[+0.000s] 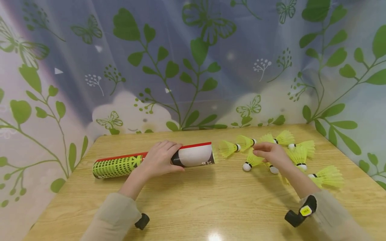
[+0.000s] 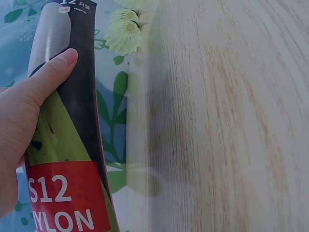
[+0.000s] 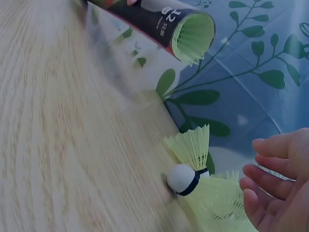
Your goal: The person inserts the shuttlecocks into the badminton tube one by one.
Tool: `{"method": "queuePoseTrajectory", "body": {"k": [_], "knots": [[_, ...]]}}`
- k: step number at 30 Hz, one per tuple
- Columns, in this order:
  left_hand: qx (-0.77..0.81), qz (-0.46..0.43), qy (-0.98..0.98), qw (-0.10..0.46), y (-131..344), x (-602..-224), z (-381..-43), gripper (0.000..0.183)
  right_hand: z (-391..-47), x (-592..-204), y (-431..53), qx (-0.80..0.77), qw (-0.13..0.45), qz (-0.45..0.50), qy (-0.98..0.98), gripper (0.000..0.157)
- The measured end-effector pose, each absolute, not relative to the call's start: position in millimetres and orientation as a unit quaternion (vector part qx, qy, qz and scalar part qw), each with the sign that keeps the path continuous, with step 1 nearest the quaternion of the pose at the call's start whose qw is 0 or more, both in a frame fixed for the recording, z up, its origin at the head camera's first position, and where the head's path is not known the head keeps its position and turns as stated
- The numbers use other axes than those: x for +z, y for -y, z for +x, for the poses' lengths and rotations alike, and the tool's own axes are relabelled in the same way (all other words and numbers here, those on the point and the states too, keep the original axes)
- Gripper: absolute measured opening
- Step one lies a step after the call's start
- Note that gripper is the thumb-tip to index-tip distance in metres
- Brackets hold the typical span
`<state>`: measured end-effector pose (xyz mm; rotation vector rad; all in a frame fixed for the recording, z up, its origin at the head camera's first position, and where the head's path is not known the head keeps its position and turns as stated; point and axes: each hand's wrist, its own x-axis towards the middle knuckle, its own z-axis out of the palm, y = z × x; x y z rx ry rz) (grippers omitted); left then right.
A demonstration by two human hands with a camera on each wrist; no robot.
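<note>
My left hand (image 1: pixel 159 157) grips a long shuttlecock tube (image 1: pixel 194 156) lying across the left half of the table, fingers over its top and thumb along the near side. In the left wrist view the tube (image 2: pixel 67 193) shows a red patch with white lettering. Its right end is uncapped, and the right wrist view shows a yellow-green shuttlecock skirt (image 3: pixel 195 38) just inside that mouth. My right hand (image 1: pixel 272 155) hovers over loose shuttlecocks with its fingers loosely bent and nothing between them. Closest under its fingertips is a yellow shuttlecock (image 1: pixel 248 166) with a white head.
Several more yellow nylon shuttlecocks lie scattered on the right half of the wooden table (image 1: pixel 193 207), one shuttlecock (image 1: pixel 328 176) farthest right. Another shuttlecock (image 1: pixel 228 148) lies near the tube's mouth. A curtain (image 1: pixel 193 67) printed with leaves and butterflies hangs behind the table's back edge.
</note>
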<state>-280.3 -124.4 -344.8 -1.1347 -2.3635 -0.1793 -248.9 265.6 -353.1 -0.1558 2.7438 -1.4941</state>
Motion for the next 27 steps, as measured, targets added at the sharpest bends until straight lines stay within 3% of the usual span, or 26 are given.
{"method": "queuePoseTrajectory", "body": {"k": [14,27], "knots": [[-0.057,-0.413,0.875,0.247,124.6,-344.3,-280.9,0.078,-256.2,-360.1,-270.7,-0.368,-0.074,-0.025,-0.927,0.036],[-0.058,-0.419,0.872,0.246,125.0,-345.8,-281.2,0.077,-261.4,-364.0,-273.4,-0.324,-0.026,-0.041,-0.945,0.043]]}}
